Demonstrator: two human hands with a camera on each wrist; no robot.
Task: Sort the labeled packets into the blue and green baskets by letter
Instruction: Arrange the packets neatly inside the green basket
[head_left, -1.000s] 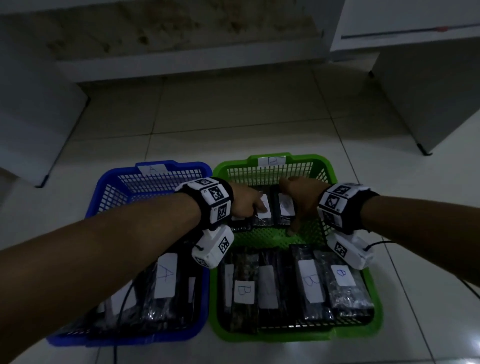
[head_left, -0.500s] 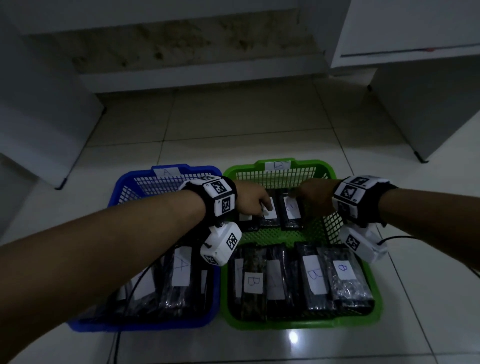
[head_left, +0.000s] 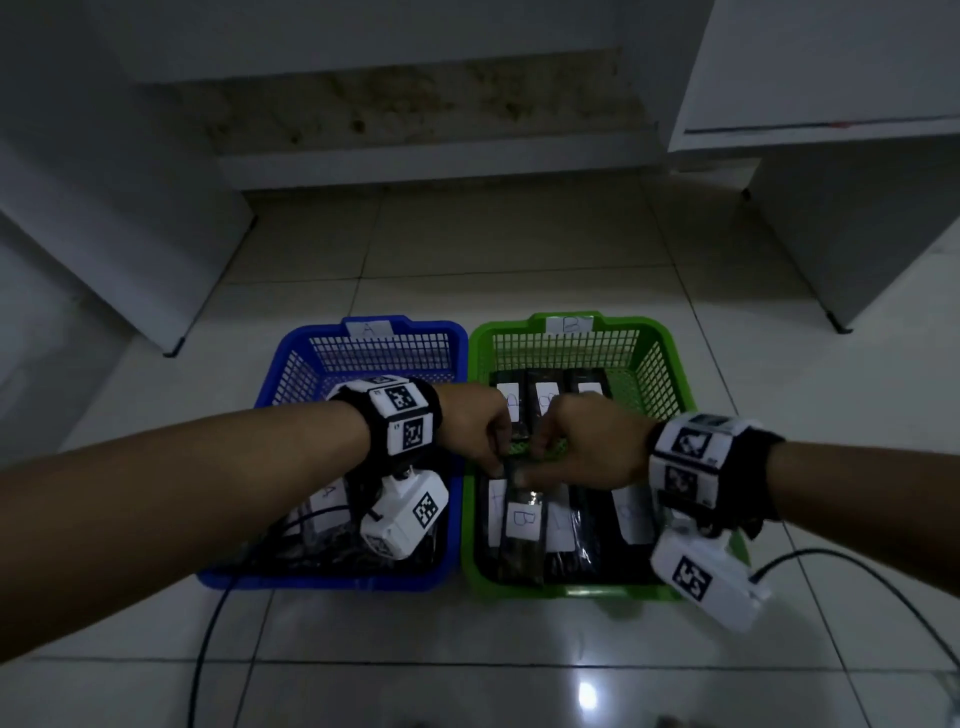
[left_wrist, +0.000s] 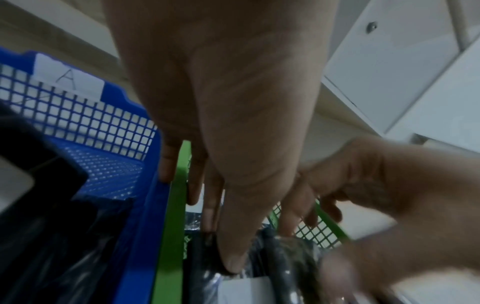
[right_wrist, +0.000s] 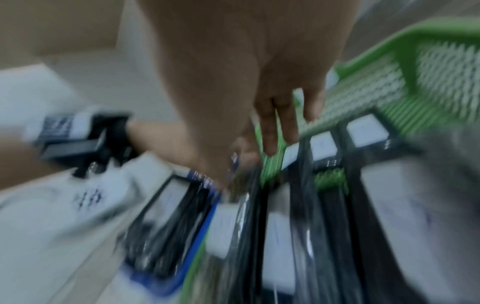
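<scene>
both hands, left hand (head_left: 475, 423) and right hand (head_left: 587, 441), pinch the far end of a b packet (head_left: 521, 525) in the green basket (head_left: 670, 364); its length runs toward the person.

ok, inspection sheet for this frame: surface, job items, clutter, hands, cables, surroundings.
Surface: glossy pale floor tiles, with a lamp glare near the bottom edge.
Job's things: blue plastic mesh basket tagged A and green plastic mesh basket tagged B, side by side; dark labelled packets in both; B-labelled packet at the green basket's front.
Clutter: nothing seen.
Grippers: left hand and right hand meet over the green basket, both pinching the B-labelled packet's top end.
Cables: black cable over the floor on the left, another black cable on the right.
Surroundings: white cabinets; stained wall.
</scene>
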